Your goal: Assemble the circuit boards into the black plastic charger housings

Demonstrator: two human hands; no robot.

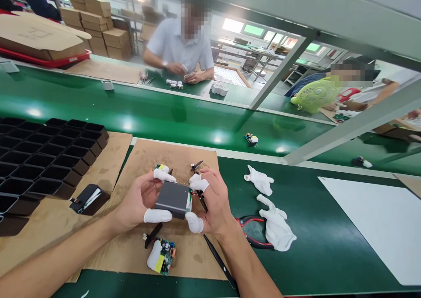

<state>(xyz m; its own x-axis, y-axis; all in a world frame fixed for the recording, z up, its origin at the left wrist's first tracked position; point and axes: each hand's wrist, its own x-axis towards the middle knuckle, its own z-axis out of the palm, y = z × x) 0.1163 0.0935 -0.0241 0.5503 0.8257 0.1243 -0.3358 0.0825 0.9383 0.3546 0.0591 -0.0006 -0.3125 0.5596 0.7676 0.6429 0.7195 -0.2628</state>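
Note:
My left hand [136, 201], white cots on its thumb and a fingertip, grips a dark grey box-shaped case [173, 197] from its left side. At the case's right end, a circuit board [189, 201] partly shows, pinched by the cotted fingers of my right hand [215, 201]. How far the board sits inside is hidden. Below the case, another circuit board [167, 256] with yellow tape lies on the cardboard [194, 263]. Black tweezers [219, 260] rest beside my right forearm. Behind my fingers, more small board parts [196, 166] are partly covered.
Rows of open black cases [62, 162] stand at left, near a filled case [90, 199]. Red-and-black pliers [259, 244] and white gloves [279, 228] lie at right, before a white sheet [378, 228]. A metal post [348, 118] slants beyond. Across the green belt [184, 118] sits a co-worker [184, 48].

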